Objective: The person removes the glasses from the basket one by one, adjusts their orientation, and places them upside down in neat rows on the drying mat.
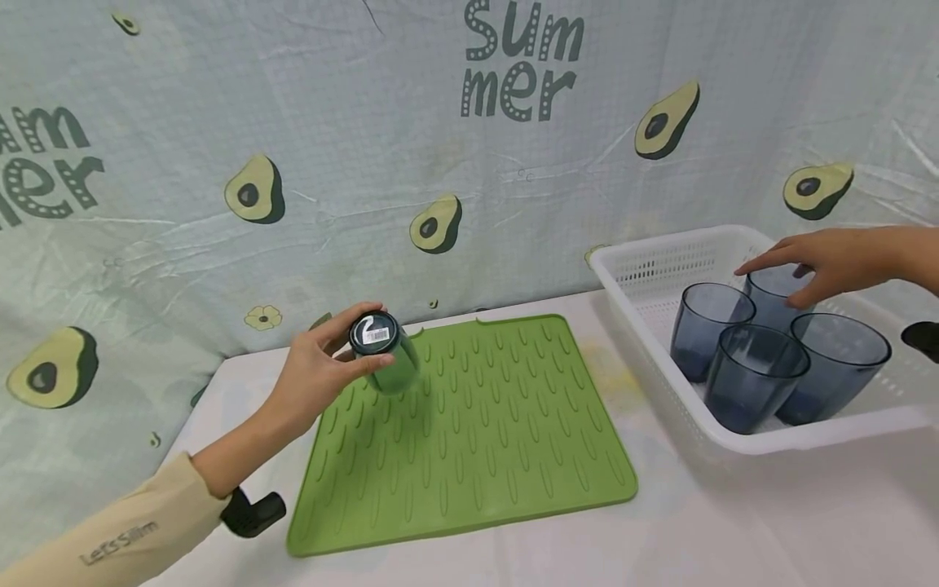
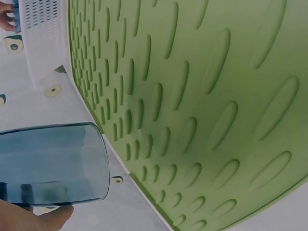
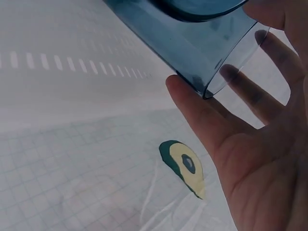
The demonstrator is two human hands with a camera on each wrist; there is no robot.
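- The person's left hand [image 1: 319, 367] grips a translucent blue plastic tumbler [image 1: 383, 350], fingers and thumb curled round its base end, above the far left corner of a green ribbed silicone drying mat [image 1: 469, 440].
- The tumbler is turned upside down and tilted, its base with a white barcode sticker [image 1: 376, 335] facing up toward the head camera; the left wrist view shows its blue wall [image 2: 50, 163] clear of the mat [image 2: 202, 96], with a fingertip [image 2: 48, 219] under it.
- The mat lies flat on the white desk [image 1: 734, 522], near its middle, its far edge close to the avocado-print backdrop cloth [image 1: 367, 147].
- A white perforated plastic basket [image 1: 807, 436] stands at the desk's right side, just beside the mat's right edge, holding four more blue tumblers upright in a cluster.
- The right hand [image 1: 829, 261] reaches over the basket's far part, fingers spread wide and loosely bent about the rim of the rearmost blue tumbler [image 1: 770, 293].
- In the right wrist view the fingers [image 3: 207, 120] touch that tumbler's wall [image 3: 192, 43] without yet closing round it.
- A cream sleeve [image 1: 110, 538] covers the left forearm.
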